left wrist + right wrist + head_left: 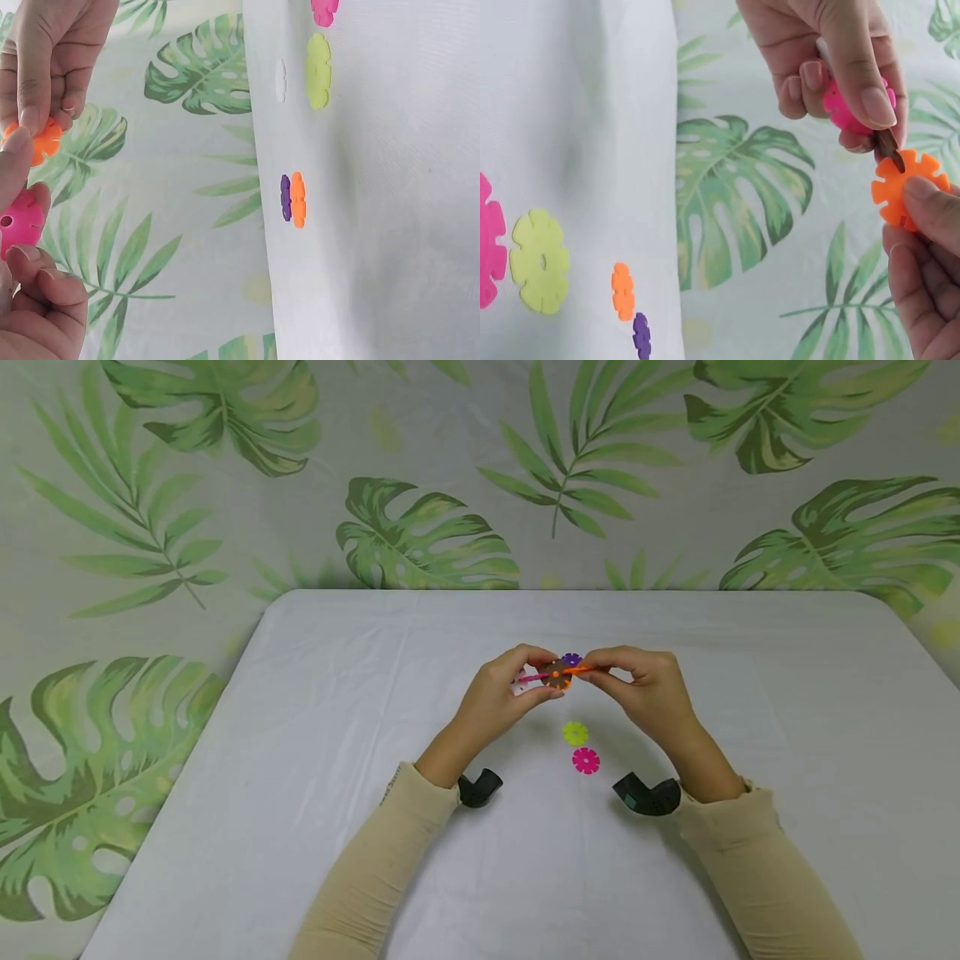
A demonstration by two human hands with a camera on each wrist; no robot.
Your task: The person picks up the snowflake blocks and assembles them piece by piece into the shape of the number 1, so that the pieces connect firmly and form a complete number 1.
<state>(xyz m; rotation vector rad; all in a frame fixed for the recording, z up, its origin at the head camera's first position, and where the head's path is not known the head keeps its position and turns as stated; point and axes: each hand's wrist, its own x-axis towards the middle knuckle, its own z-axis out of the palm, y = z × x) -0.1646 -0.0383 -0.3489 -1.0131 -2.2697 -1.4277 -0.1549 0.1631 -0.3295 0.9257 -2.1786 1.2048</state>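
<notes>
Between thumb and fingers my left hand [498, 685] holds a pink notched building disc [844, 112]. A brown disc [889, 146] of the same kind sticks out edge-on from beside the pink one. My right hand [648, 685] pinches an orange disc [889, 187], whose notched rim meets the brown disc's edge. Both hands are raised over the far part of the table, close together. In the right wrist view, a small white piece [823, 49] shows by the left fingers, mostly hidden.
On the white-covered table [337, 693] lie a lime disc [575, 733] and a pink disc [586, 761]. Farther back are a purple disc [286, 198], another orange disc [298, 199] and a white disc [280, 80]. A leaf-patterned cloth [285, 527] hangs behind.
</notes>
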